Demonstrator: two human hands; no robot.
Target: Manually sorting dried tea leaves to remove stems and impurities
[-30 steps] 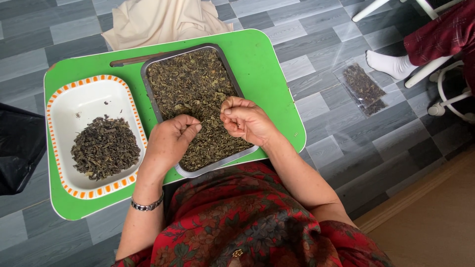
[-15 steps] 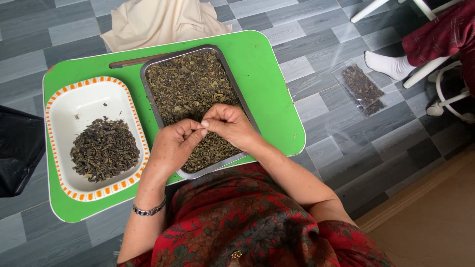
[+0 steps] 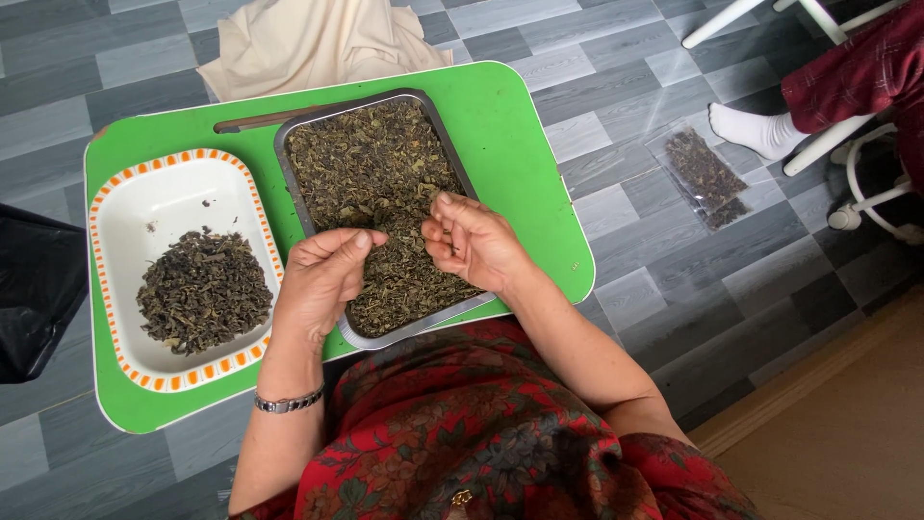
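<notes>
While poised over a metal tray [image 3: 306, 207] of dried leaves [image 3: 371, 173], left hand [image 3: 322, 279] and right hand [image 3: 476, 241] now parted. Fingers loosely curled, pinching nothing discernible. Sorted leaves heaped in white dish [image 3: 135, 207] alongside.

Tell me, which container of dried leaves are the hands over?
The metal tray, full to its rim; the white dish left of it holds only a small pile.

The left hand [image 3: 322, 279] and right hand [image 3: 474, 243] covered the near part of the metal tray [image 3: 287, 164], and whether either pinched a leaf was too small to tell. The black bag [image 3: 34, 289], the beige cloth [image 3: 308, 39] and the seated person's leg [image 3: 857, 67] ran off the picture's edges.
</notes>
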